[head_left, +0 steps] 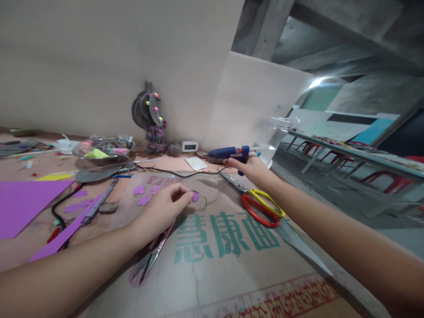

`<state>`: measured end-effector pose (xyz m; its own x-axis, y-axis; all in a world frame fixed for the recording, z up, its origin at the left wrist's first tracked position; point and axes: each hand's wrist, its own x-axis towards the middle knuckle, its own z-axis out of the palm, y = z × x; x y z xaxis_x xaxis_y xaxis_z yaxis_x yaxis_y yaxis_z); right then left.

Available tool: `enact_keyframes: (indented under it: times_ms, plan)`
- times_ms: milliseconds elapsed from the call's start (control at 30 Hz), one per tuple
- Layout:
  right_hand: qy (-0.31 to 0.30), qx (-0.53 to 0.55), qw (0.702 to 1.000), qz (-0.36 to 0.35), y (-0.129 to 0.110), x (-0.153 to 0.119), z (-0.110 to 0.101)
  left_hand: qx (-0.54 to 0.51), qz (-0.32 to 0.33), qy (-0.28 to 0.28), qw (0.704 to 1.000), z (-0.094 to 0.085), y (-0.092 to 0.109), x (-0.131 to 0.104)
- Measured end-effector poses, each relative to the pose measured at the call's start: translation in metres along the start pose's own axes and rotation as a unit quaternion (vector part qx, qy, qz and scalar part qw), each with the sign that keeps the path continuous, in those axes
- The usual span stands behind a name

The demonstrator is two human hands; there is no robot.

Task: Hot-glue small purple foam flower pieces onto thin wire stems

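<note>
Our left hand [175, 198] has thumb and forefinger pinched together on a purple flower [195, 197], which pokes out just past the fingertips, over the printed board [218, 274]. A thin dark wire [204, 201] curls beside it; we cannot tell whether the two are joined. Our right hand [253, 168] is closed around the handle of the glue gun [225, 153], its nozzle pointing left, beyond the flower and apart from it. We have red-and-yellow scissors [261, 210] below the right hand and other scissors [156, 256] by our left wrist.
</note>
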<state>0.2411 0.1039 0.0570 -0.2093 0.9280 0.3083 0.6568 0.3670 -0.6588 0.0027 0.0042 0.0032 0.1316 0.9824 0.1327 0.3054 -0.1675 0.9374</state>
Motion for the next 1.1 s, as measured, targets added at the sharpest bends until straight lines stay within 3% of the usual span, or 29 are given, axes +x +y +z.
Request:
enact_keyframes:
  times_ms: [67, 200, 333, 467, 567, 700, 733, 800, 900, 1000, 1100]
  plan:
    - [0.020, -0.050, 0.998, 0.023, 0.009, 0.027, 0.008, 0.002, 0.001, 0.002, 1.000, 0.000, 0.000, 0.001]
    - [0.003, -0.070, 0.997, 0.025, 0.026, 0.064, 0.033, 0.003, -0.001, 0.001, 1.000, 0.001, -0.005, 0.004]
    - [-0.028, -0.102, 0.994, 0.033, 0.041, 0.078, 0.052, -0.014, -0.018, -0.005, 1.000, 0.002, -0.011, 0.007]
    - [-0.037, -0.137, 0.989, 0.034, 0.049, 0.077, 0.047, -0.007, -0.030, 0.002, 1.000, 0.002, -0.009, 0.006]
    - [-0.010, -0.159, 0.987, 0.025, 0.043, 0.059, 0.033, -0.010, -0.026, -0.002, 1.000, 0.002, -0.006, 0.004]
    - [0.053, -0.133, 0.989, -0.039, 0.016, 0.011, 0.026, -0.007, -0.015, -0.005, 1.000, 0.000, -0.004, 0.002]
    - [0.023, -0.074, 0.996, -0.054, 0.007, -0.004, 0.028, -0.006, -0.013, -0.006, 1.000, 0.000, -0.003, 0.002]
    - [-0.086, 0.097, 0.991, -0.010, -0.009, -0.032, 0.036, -0.011, -0.010, -0.010, 1.000, 0.000, -0.003, 0.002]
    - [-0.217, 0.261, 0.939, 0.051, -0.025, -0.064, 0.051, -0.002, -0.008, -0.004, 1.000, 0.000, -0.002, 0.002]
    - [-0.255, 0.321, 0.910, 0.061, -0.030, -0.078, 0.060, 0.009, -0.003, -0.002, 1.000, 0.000, -0.002, 0.002]
    - [-0.225, 0.305, 0.925, 0.038, -0.029, -0.079, 0.060, 0.016, 0.004, -0.008, 1.000, 0.000, -0.002, 0.003]
